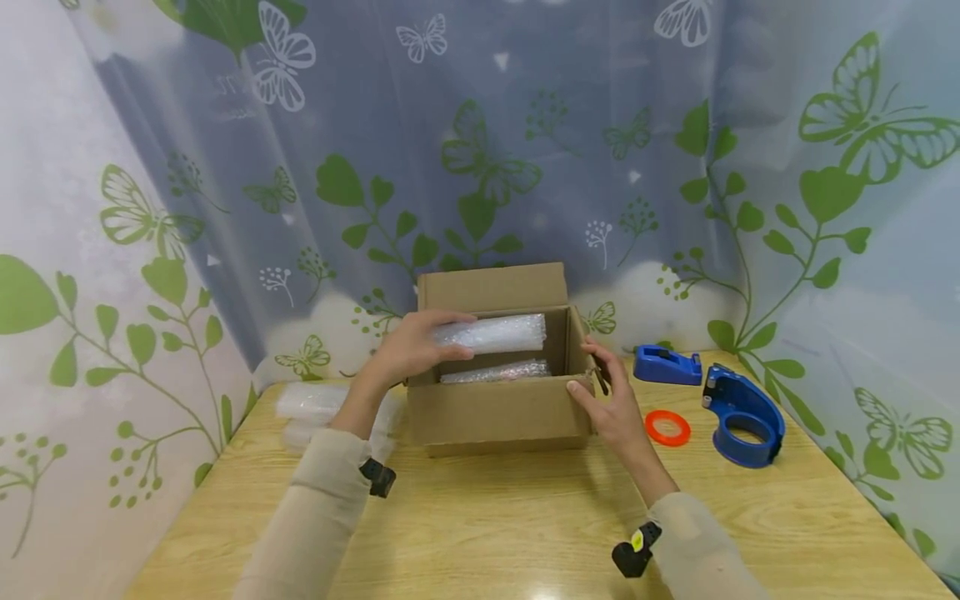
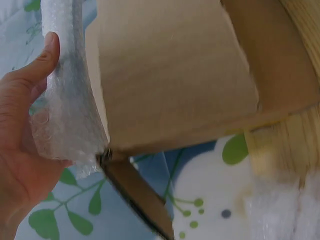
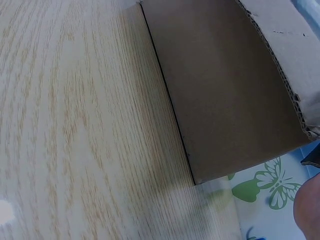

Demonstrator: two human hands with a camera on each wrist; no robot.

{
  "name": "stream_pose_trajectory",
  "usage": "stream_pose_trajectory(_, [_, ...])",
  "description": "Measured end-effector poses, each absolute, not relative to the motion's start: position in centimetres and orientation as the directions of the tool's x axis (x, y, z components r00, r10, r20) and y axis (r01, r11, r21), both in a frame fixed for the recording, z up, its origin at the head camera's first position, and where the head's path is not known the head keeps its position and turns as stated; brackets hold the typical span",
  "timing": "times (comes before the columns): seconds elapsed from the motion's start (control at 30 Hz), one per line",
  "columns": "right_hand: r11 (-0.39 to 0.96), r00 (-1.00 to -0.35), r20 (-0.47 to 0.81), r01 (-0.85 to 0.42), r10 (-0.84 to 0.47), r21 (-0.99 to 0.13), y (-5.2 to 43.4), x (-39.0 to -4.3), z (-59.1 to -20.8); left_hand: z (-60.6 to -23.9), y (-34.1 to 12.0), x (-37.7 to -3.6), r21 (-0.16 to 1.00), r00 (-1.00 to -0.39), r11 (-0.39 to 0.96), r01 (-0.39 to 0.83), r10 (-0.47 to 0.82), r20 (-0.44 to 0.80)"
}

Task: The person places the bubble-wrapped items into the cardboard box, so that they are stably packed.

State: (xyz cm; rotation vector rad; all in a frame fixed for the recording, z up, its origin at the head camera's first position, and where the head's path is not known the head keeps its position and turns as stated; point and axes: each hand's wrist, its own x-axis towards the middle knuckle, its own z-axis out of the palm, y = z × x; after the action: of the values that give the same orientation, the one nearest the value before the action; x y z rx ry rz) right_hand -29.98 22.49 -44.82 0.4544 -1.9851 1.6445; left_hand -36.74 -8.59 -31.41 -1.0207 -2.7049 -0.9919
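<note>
My left hand (image 1: pixel 420 346) grips a bubble-wrapped bundle (image 1: pixel 498 333) by its left end, over the opening of a cardboard box (image 1: pixel 498 412). In the left wrist view the thumb lies along the clear bubble wrap (image 2: pixel 72 95), beside the box's flap (image 2: pixel 170 75). Inside the box, near the front wall, lies another bubble-wrapped bundle (image 1: pixel 498 372). My right hand (image 1: pixel 611 404) holds the box's front right corner, thumb on the front flap and fingers at the side flap. Only a bit of that hand (image 3: pixel 307 207) enters the right wrist view, below the box's corner.
Left of the box lie more bubble-wrapped pieces (image 1: pixel 315 404), partly behind the left forearm. To the right are a blue tape dispenser (image 1: pixel 667 367), a red-orange ring (image 1: pixel 667 427) and a blue hand-held tape dispenser (image 1: pixel 750 421). A patterned curtain (image 1: pixel 480 125) hangs behind the wooden table (image 1: pixel 480 533).
</note>
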Motion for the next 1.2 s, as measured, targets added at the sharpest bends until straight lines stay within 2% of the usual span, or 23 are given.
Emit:
stream_pose_trajectory(0.13, [0.208, -0.809, 0.584, -0.561, 0.067, -0.801, 22.5, -30.0, -44.9, -32.0, -7.3, -37.2, 0.484, -0.777, 0.616, 0.622, 0.566, 0.277])
stream_pose_trajectory(0.4, [0.210, -0.821, 0.567, -0.544, 0.064, -0.812, 22.6, -30.1, -45.2, -33.7, -6.4, -37.7, 0.500, -0.771, 0.605, 0.619, 0.589, 0.242])
stream_pose_trajectory(0.77, [0.216, -0.818, 0.571, -0.547, 0.068, -0.809, 22.8, -30.4, -45.3, -34.9, -6.2, -38.0, 0.503, -0.767, 0.594, 0.627, 0.584, 0.266])
stream_pose_trajectory(1.2, [0.201, -0.820, 0.569, -0.547, 0.068, -0.813, 22.9, -30.4, -45.2, -36.0, -5.7, -38.3, 0.407, -0.731, 0.611, 0.679, 0.610, 0.305])
